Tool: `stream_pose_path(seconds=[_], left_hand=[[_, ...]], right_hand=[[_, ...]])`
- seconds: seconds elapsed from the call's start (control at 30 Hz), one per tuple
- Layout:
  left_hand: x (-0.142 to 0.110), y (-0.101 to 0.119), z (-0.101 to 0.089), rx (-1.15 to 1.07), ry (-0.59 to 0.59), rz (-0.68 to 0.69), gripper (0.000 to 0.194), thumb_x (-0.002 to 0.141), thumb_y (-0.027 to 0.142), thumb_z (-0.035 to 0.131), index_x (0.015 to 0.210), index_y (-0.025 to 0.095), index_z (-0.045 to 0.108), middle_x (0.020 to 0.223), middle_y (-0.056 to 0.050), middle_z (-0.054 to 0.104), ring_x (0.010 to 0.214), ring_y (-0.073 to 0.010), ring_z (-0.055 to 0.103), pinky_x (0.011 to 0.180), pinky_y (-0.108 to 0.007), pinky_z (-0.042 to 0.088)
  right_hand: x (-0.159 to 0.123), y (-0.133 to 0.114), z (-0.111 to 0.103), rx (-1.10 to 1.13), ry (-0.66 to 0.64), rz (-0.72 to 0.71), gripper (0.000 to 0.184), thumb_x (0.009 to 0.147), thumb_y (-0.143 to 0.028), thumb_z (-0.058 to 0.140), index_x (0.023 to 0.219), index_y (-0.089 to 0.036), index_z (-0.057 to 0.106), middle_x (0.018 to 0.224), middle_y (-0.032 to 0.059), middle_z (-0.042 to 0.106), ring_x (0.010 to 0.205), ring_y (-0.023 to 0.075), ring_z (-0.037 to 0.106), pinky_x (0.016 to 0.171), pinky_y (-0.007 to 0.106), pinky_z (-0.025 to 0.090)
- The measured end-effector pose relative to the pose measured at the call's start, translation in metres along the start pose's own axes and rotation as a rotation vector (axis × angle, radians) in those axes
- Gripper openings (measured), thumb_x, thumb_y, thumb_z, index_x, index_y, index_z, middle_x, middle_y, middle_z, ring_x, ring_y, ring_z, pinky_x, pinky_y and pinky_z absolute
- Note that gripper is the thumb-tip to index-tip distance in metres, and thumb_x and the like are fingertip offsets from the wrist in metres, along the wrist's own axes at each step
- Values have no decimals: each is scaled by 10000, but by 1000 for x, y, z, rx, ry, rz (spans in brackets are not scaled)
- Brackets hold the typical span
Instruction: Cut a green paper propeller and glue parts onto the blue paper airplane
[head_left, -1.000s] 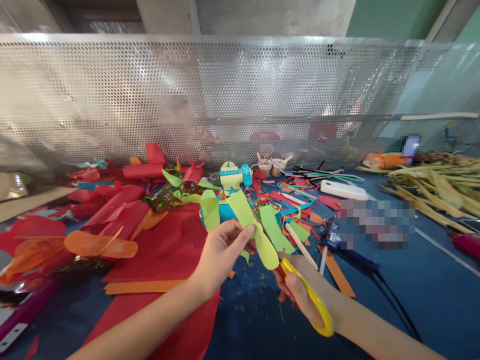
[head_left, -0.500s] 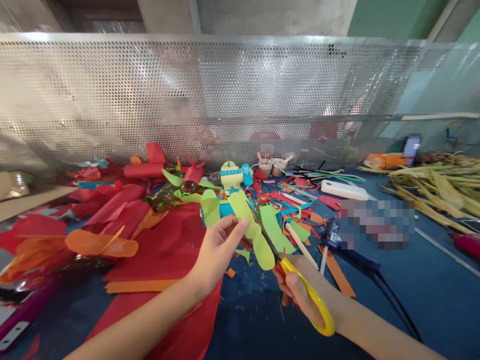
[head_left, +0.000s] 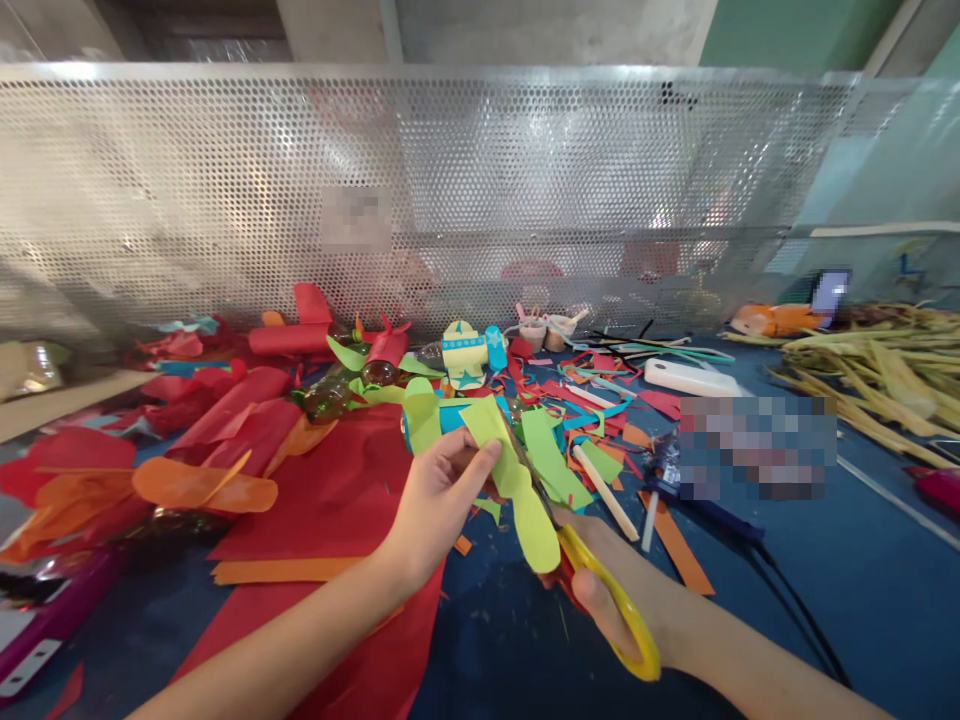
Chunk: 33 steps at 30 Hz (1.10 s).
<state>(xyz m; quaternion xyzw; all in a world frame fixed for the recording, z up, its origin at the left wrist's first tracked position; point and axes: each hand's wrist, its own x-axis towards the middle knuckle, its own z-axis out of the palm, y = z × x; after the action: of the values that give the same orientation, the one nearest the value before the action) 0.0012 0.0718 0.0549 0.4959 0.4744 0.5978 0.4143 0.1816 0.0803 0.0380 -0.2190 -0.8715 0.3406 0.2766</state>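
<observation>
Between thumb and fingers, my left hand (head_left: 446,495) pinches a lime-green paper piece (head_left: 538,530) with a rounded, lobed lower end. My right hand (head_left: 592,575) grips yellow-handled scissors (head_left: 637,630), thumb through the yellow loop. Their dark blades run up along the right edge of the paper; the tips are partly hidden by it. Just behind my left hand lies a blue tube-shaped craft with a green rounded paper wing (head_left: 422,415). Another green paper scrap (head_left: 551,460) rests to the right of the blades.
Red paper sheets (head_left: 322,490) lie left of centre, with red and orange paper crafts (head_left: 206,485) further left. A glue gun (head_left: 705,500) with a black cord, a white stick (head_left: 607,495) and scattered scraps are on the right. A perforated metal panel (head_left: 465,170) stands behind.
The lime-green paper has shifted slightly down and right, its rounded end hanging lower. The scissors have dropped a little and their blades sit more behind the paper.
</observation>
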Motion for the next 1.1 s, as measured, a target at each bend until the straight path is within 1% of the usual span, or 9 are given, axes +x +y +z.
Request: stream_pose_path(seconds=[0.1,0.17,0.33,0.47,0.6,0.8,1.0,1.1], left_hand=[[-1,0,0,15,6,-4,202,766,362,650,723,166,619,629,14,604,580,-122,580,578,-230,517],[-1,0,0,24,9,-3,204,765,365,648,722,168,622,636,9,606,588,-126,581,584,-233,518],[-1,2,0,30,4,1,204,765,370,645,725,171,620,615,13,579,602,-134,579,595,-236,517],[-1,2,-1,21,-4,-2,213,768,374,640,710,172,603,625,12,577,628,-135,577,619,-236,512],[-2,4,0,11,-13,-11,222,767,389,638,745,169,615,652,2,592,637,-139,576,613,-235,507],[-3,5,2,22,-23,-18,219,759,393,650,742,175,637,663,6,612,595,-124,569,573,-225,504],[-2,2,0,10,-27,-18,199,753,372,661,743,174,647,661,8,631,587,-118,586,566,-217,512],[-1,0,-1,2,-33,-15,201,755,372,663,750,172,648,671,7,637,599,-120,600,567,-214,516]], right_hand=[[1,-5,-2,29,18,-9,553,891,-646,139,790,-197,446,683,39,473,612,179,460,576,288,411],[1,-5,-2,44,26,-13,536,894,-640,143,794,-201,435,699,40,483,622,180,463,572,287,400],[2,-4,-2,90,6,-12,505,898,-630,162,784,-200,401,693,25,488,564,153,439,533,279,364],[2,-3,-3,103,-7,-22,515,895,-630,173,813,-193,433,699,29,496,575,157,444,551,281,392],[1,-2,-3,97,-28,12,530,885,-649,190,801,-199,456,632,18,463,552,162,414,564,289,411],[2,-2,-4,97,-14,-7,571,881,-661,161,836,-180,465,693,33,487,594,158,434,583,276,413],[1,2,0,138,-36,25,559,885,-660,136,809,-188,427,620,-11,399,524,128,355,509,259,344],[-1,7,6,157,-16,59,548,886,-661,128,797,-197,406,599,-25,366,502,122,343,507,257,339]])
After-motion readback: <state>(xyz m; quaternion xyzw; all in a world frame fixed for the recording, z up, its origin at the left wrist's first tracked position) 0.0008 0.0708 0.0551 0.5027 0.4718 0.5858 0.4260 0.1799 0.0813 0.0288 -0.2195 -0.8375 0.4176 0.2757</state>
